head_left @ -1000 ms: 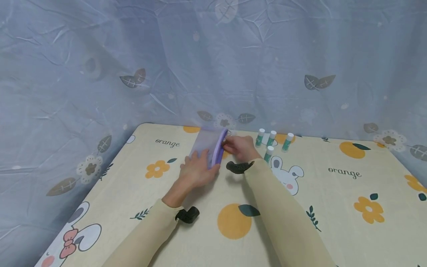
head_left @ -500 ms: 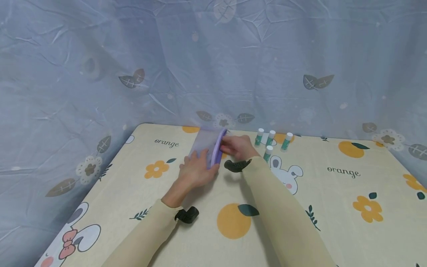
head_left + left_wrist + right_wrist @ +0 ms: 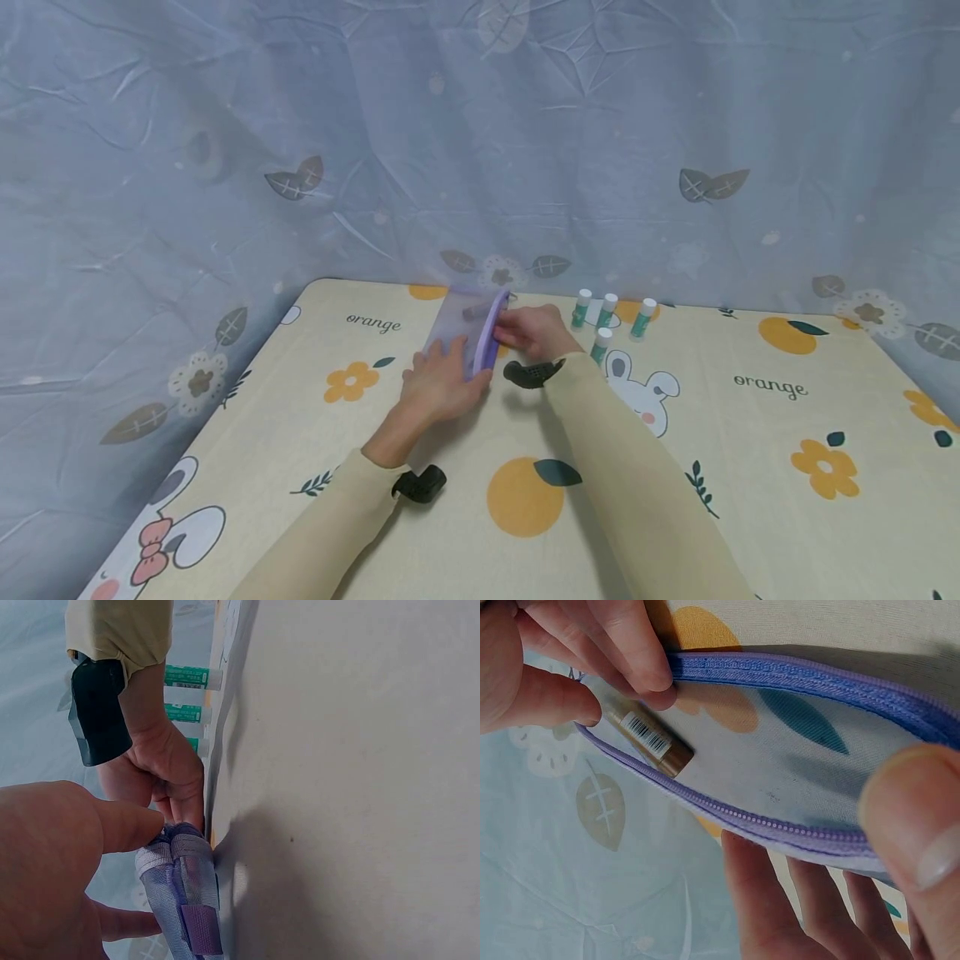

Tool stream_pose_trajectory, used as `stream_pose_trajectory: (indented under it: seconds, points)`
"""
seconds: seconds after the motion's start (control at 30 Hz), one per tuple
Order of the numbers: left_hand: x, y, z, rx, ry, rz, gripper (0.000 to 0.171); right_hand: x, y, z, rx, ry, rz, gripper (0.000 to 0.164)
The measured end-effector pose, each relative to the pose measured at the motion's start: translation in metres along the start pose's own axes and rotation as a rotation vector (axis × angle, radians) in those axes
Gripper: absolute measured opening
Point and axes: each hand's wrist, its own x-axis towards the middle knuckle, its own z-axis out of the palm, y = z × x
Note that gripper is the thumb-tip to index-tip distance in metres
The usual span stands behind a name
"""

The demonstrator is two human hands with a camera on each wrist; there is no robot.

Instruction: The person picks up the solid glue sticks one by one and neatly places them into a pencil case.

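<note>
- Head camera: set high; faces forward and down. Farthest view, covering tabletop (image 3: 765, 542) and curtain (image 3: 480, 133).
- Left wrist camera: close; faces pouch (image 3: 184, 900) end, right hand (image 3: 169, 765) beyond.
- Right wrist camera: close; faces into pouch mouth.
- Wrist views share: pouch, both hands.

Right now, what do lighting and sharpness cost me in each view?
Head view: brightest, but labels on the white-capped green tubes are too small to read; left wrist view: dim, with a soft shadow on the cream cloth beside the purple-trimmed mesh pouch; right wrist view: dim, yet barcode stripes on the gold-brown cylindrical tube show.
</note>
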Motion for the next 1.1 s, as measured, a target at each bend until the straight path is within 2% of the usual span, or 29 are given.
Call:
stream_pose_trajectory:
  seconds: [0.33, 0.63, 0.73, 0.83, 1.1]
  points:
    - [0.0012, -0.0005, 0.0011, 0.012, -0.007, -0.005, 0.079, 0.0007, 0.0008, -0.002, 0.004, -0.008, 0.0, 0.035]
    - [0.0008, -0.0007, 0.001, 0.007, -0.007, -0.006, 0.08, 0.0022, -0.0001, -0.003, -0.004, 0.028, -0.015, 0.032]
    - [0.0002, -0.0007, 0.0007, 0.009, 0.002, 0.003, 0.079, 0.0018, -0.0001, -0.003, -0.034, 0.055, -0.06, 0.03]
    - [-0.0005, -0.0006, 0.0002, 0.009, 0.013, 0.012, 0.079, 0.0006, -0.0009, -0.0024, -0.106, 0.091, -0.142, 0.032]
    - [-0.0007, -0.0015, -0.0001, 0.007, 0.016, 0.017, 0.078, -0.0056, -0.0066, -0.0007, -0.341, 0.267, -0.335, 0.042]
